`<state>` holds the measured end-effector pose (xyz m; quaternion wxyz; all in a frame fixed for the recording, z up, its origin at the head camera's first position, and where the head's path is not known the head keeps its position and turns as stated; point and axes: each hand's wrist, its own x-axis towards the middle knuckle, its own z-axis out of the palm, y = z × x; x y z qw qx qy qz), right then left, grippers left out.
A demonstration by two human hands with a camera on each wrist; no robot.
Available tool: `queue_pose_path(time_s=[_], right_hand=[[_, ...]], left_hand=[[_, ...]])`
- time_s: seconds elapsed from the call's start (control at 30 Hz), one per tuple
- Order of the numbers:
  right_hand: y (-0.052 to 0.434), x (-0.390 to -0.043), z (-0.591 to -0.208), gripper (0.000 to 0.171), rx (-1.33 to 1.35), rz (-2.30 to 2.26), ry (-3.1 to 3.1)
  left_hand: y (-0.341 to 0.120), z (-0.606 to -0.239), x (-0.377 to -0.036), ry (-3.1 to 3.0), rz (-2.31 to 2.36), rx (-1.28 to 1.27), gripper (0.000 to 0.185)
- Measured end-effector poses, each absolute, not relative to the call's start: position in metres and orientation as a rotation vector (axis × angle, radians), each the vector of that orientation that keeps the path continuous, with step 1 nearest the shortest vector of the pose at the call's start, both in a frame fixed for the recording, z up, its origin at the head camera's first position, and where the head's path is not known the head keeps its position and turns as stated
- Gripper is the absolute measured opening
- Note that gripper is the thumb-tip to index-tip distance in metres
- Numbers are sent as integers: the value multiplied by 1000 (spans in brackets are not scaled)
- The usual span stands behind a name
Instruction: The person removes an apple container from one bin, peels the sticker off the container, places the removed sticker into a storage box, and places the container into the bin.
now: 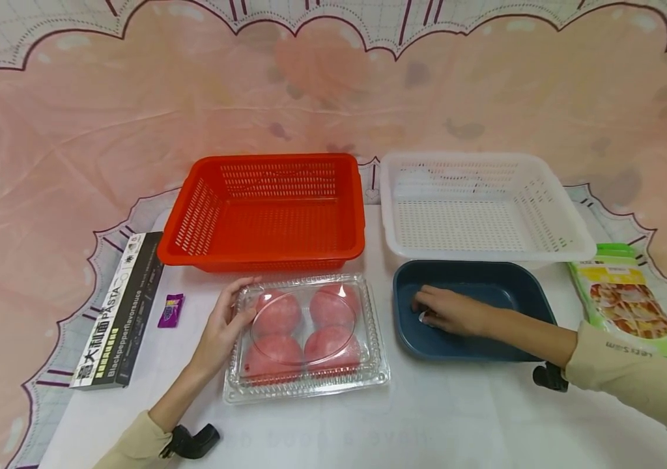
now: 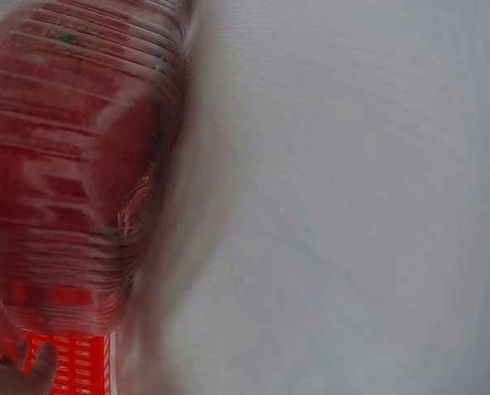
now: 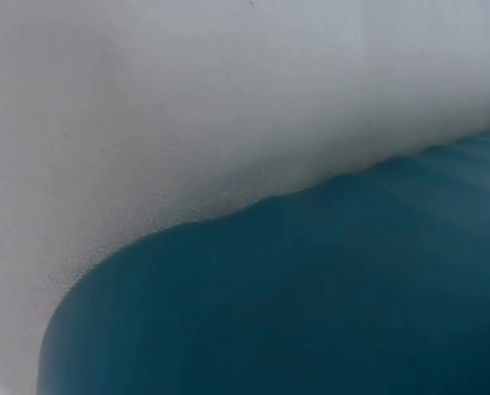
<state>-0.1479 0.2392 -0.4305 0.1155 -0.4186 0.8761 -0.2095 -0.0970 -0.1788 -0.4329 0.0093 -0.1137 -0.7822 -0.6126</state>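
A clear plastic clamshell box (image 1: 307, 391) with several red round fruits (image 1: 277, 316) lies at the middle front. My left hand (image 1: 223, 326) rests against its left side, with the thumb over the lid's edge and the fingers at the far left corner. In the left wrist view the ridged side of the box (image 2: 72, 164) fills the left part. My right hand (image 1: 456, 311) reaches down into a dark blue basin (image 1: 521, 293), fingers bent, pinching a small white thing (image 1: 423, 317) mostly hidden by them. The right wrist view shows only the basin's outer wall (image 3: 294, 296) and the cloth.
Behind stand a red basket (image 1: 281, 228) and a white basket (image 1: 462, 228). At the left lie a black and white pasta box (image 1: 122, 312) and a small purple packet (image 1: 171, 311). A green and yellow food packet (image 1: 632, 299) lies at the right, partly under the right sleeve.
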Motion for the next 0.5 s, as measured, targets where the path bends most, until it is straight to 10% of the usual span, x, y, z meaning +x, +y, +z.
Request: queue_pose_path(time_s=[0.5], right_hand=[[244, -156, -430, 28, -1155, -590, 2681]], left_hand=[[-179, -432, -97, -2452, -1917, -345, 46]])
